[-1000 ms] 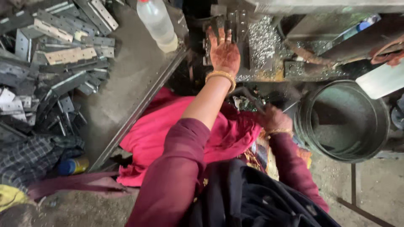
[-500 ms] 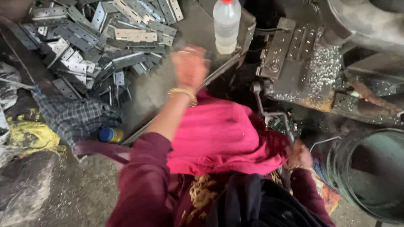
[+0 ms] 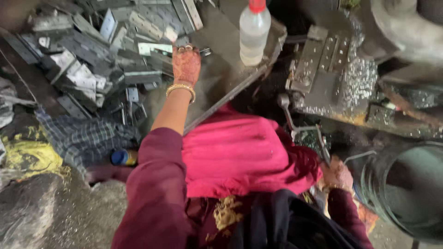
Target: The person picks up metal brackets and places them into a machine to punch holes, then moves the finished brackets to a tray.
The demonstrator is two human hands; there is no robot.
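Note:
My left hand [image 3: 186, 64], wearing a gold bangle, reaches forward onto the edge of a heap of grey metal hinge plates [image 3: 106, 50] on the workbench. Its fingertips curl down onto a plate; I cannot see whether it grips one. My right hand [image 3: 337, 174] is low at the right, closed around the lower end of a thin metal lever [image 3: 297, 127] that rises toward the press tooling [image 3: 314, 64]. A pink cloth [image 3: 244, 152] covers my lap between the two arms.
A clear plastic bottle with a red cap [image 3: 254, 32] stands on the bench corner [image 3: 221, 83]. Metal shavings [image 3: 357, 78] litter the machine bed. A large round metal tub [image 3: 406, 189] sits at the lower right. Checked cloth [image 3: 87, 138] and a small blue-capped container [image 3: 123, 157] lie left.
My left hand left the press area and swung left across the bench to the hinge pile. My view turned left with it. The right hand stayed low by the lever.

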